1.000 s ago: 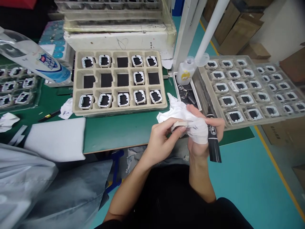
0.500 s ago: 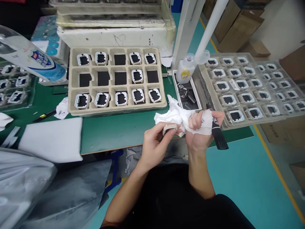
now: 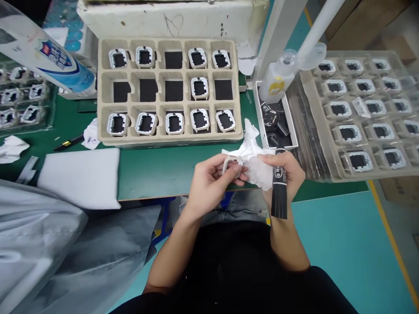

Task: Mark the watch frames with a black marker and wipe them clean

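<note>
My left hand (image 3: 212,181) pinches a pale watch-case frame (image 3: 231,162) between thumb and fingers, just over the table's front edge. Close beside it, my right hand (image 3: 290,172) is closed around a black marker (image 3: 279,192) and a crumpled white cloth (image 3: 260,171). The marker points down toward me, its printed side showing. Part of the cloth spreads onto the green table behind the frame. Beyond the hands lies a beige molded tray (image 3: 170,138), with similar frames in many of its pockets and dark bottoms showing in the others.
A small white box (image 3: 292,135) with black parts and a plastic bottle (image 3: 278,78) stands right of the tray. Clear trays of frames (image 3: 330,168) lie further right. At left are a large spray bottle (image 3: 62,65), a white foam sheet (image 3: 80,176) and another person's grey sleeve (image 3: 39,226).
My view has shifted closer to the table. The right hand has turned, bringing the marker upright and nearer the left hand. The frame in my left hand has tilted, showing its opening.
</note>
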### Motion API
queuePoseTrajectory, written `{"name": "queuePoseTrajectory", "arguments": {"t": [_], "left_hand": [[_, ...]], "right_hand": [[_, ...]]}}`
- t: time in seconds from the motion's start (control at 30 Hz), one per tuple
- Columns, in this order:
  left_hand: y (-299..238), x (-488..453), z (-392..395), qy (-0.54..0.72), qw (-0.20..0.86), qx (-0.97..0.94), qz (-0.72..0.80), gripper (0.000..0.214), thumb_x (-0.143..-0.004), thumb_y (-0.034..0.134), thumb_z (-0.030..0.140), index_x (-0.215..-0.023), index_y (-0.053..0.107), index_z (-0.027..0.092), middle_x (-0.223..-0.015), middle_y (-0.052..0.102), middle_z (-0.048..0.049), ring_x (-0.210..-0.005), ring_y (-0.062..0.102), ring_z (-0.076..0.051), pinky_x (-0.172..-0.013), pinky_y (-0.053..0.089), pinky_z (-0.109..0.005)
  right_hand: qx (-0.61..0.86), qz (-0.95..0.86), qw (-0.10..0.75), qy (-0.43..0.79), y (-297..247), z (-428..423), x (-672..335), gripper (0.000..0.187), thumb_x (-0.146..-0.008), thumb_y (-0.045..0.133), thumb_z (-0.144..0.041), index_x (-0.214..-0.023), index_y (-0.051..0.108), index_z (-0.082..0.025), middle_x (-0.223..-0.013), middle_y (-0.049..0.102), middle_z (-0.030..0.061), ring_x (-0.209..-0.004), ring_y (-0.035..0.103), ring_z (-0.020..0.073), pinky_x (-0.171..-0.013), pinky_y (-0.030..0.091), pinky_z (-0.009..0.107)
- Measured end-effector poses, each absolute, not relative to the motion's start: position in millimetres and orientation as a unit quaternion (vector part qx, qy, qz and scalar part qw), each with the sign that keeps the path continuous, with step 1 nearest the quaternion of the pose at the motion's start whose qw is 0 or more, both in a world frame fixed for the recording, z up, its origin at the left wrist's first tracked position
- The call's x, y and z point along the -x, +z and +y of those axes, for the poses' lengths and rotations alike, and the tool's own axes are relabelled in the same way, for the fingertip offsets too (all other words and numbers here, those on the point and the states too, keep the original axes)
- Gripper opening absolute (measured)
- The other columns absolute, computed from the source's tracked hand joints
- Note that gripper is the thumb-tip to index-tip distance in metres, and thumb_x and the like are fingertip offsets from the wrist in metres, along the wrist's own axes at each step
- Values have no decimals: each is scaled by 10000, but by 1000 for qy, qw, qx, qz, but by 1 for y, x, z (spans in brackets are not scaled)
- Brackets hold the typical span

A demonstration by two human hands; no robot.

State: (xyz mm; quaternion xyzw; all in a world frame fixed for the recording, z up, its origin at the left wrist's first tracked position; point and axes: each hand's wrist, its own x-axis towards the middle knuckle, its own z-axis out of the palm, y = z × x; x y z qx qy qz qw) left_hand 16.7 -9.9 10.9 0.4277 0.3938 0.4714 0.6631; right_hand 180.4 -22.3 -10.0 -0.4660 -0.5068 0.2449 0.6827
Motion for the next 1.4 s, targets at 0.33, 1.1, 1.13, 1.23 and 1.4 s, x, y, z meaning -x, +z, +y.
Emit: {"name": "queuePoseTrajectory", "arguments": {"t": [0.33, 1.1, 1.13, 1.23, 1.4], "left_hand": [[9, -15, -13, 471, 631, -459, 410, 183, -1020, 846, 347, -980, 824, 170, -821, 811, -36, -727, 788, -157, -725, 685, -256], [5, -14, -17, 433, 574, -523, 458, 230, -1055, 780, 360, -894, 771, 196, -727, 772, -16, -623, 742, -162, -621, 643, -266], [5, -14, -17, 433, 573, -525, 457, 226, -1056, 778, 356, -896, 771, 196, -728, 771, -15, -626, 742, -163, -622, 643, -267], [5, -14, -17, 438, 573, -521, 457, 228, -1052, 782, 360, -895, 773, 195, -740, 773, -19, -642, 743, -167, -626, 646, -270], [4, -14, -18, 424, 548, -549, 468, 210, -1062, 759, 333, -903, 779, 198, -730, 781, -15, -639, 745, -165, -632, 639, -264]], "right_hand": [[439, -545, 613, 367, 4, -23, -177, 132, -990, 792, -170, -1017, 841, -290, -756, 786, -58, -648, 755, 163, -624, 618, 313], [478, -620, 531, 325, 11, -21, -187, 175, -930, 820, -108, -930, 805, -282, -705, 730, -87, -597, 650, 106, -548, 500, 239], [480, -619, 530, 324, 12, -21, -187, 160, -937, 818, -123, -929, 808, -283, -702, 729, -83, -593, 647, 109, -543, 500, 242], [481, -612, 536, 326, 12, -20, -186, 123, -951, 811, -166, -921, 815, -285, -707, 738, -71, -592, 654, 126, -542, 508, 261], [485, -611, 527, 337, 9, -21, -188, 119, -945, 811, -180, -908, 810, -293, -724, 756, -72, -614, 677, 142, -563, 518, 277]]}}
